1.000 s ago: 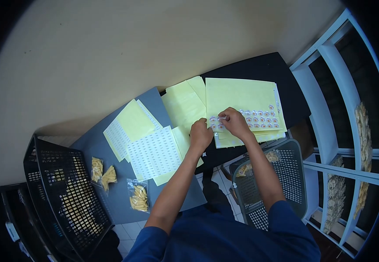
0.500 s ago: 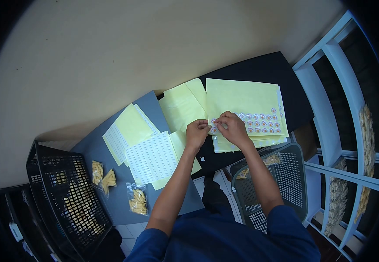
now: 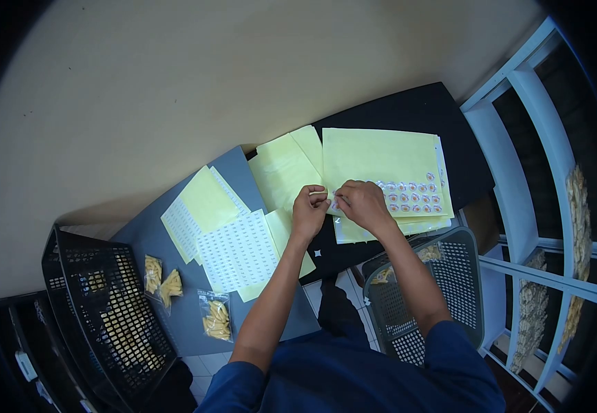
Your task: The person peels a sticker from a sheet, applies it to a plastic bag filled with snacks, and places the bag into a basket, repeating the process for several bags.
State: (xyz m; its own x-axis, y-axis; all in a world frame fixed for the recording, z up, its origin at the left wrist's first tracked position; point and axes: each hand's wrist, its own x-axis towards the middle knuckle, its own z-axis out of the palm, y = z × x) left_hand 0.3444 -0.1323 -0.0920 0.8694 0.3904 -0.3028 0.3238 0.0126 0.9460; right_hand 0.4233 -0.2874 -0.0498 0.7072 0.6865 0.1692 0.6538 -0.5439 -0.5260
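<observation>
A pale yellow sticker sheet (image 3: 381,153) lies on the black surface, with rows of round pink-and-orange stickers (image 3: 412,197) along its near part. At the sheet's left edge, the curled fingers of my left hand (image 3: 309,212) are closed on the border. My right hand (image 3: 366,205) bends over the left end of the sticker rows, thumb and forefinger pinched on what looks like a small round sticker. Its details are mostly hidden by the fingers. More yellow sheets (image 3: 285,165) lie just left of this one, and others show under its near edge.
On the grey table are printed label sheets (image 3: 238,251) and clear bags of yellow sticks (image 3: 215,319). A black basket (image 3: 61,258) holding similar bags stands at left. A dark grey basket (image 3: 467,275) sits below my right forearm. Shelving (image 3: 539,124) rises at right.
My right hand has dipped slightly, its fingertips closer to the sheet's left end. My left fingers have shifted a little at the edge. The papers otherwise look the same.
</observation>
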